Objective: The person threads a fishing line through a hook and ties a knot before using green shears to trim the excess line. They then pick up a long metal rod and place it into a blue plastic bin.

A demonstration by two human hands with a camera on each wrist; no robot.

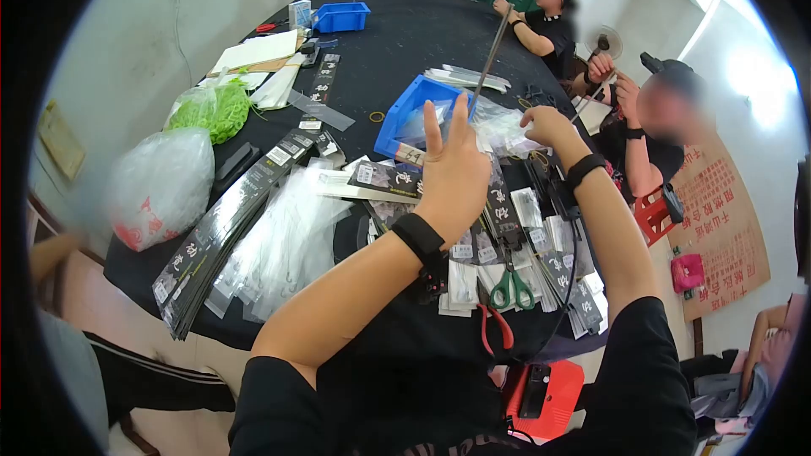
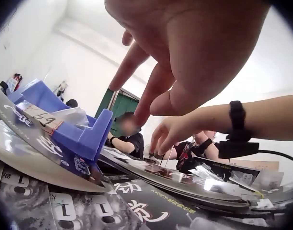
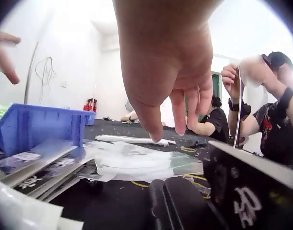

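Note:
My left hand (image 1: 456,173) is raised in front of a blue plastic bin (image 1: 395,125), two fingers extended and spread, with nothing seen in its grasp. A thin metal rod (image 1: 492,52) shows upright behind those fingertips. To the right, my right hand (image 3: 168,76) hangs over clear plastic sleeves (image 3: 141,160), fingers pointing loosely down and holding nothing visible. The left wrist view shows the bin's taped label (image 2: 38,116) and black printed packets (image 2: 146,203) below my left hand (image 2: 184,52).
Green-handled scissors (image 1: 512,289) and red-handled pliers (image 1: 496,329) lie near the front edge. At left are long black packets (image 1: 228,224), clear sleeves (image 1: 283,241) and bagged green material (image 1: 211,110). Another blue bin (image 1: 341,17) stands farther back. Several people sit around the black-covered table (image 1: 405,34).

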